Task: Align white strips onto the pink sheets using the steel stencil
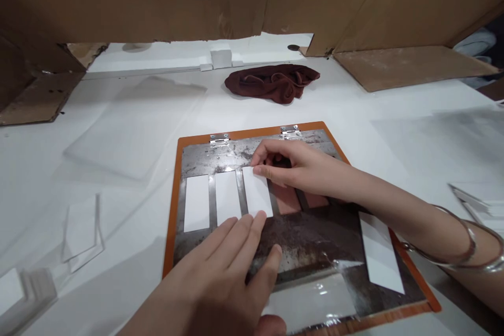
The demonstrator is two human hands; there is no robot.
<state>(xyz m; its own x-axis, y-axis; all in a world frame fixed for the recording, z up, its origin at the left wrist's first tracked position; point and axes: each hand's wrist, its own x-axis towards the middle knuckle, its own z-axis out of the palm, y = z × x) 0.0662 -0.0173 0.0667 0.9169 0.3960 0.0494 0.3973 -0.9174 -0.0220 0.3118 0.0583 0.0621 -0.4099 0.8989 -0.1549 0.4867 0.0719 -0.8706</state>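
Observation:
My right hand (291, 165) pinches the top edge of a white card (256, 194) that lies over the third slot of a dark metal plate (303, 241). With fingers stretched out, my left hand (228, 268) rests fingertips along the card's lower edge. Two more slots to the left show a white card (197, 203) and another white card (227, 197). Right of the held card, reddish slots (286, 200) are partly hidden under my right hand. A loose white card (380, 252) lies slanted on the plate's right side.
Metal hinges (219, 139) join the plate to an orange board (252, 131). A dark red cloth (271, 84) lies behind it. Cardboard walls (157, 0) rise at the back. Loose cards (82, 228) and a card stack (27, 294) sit on the white table's left.

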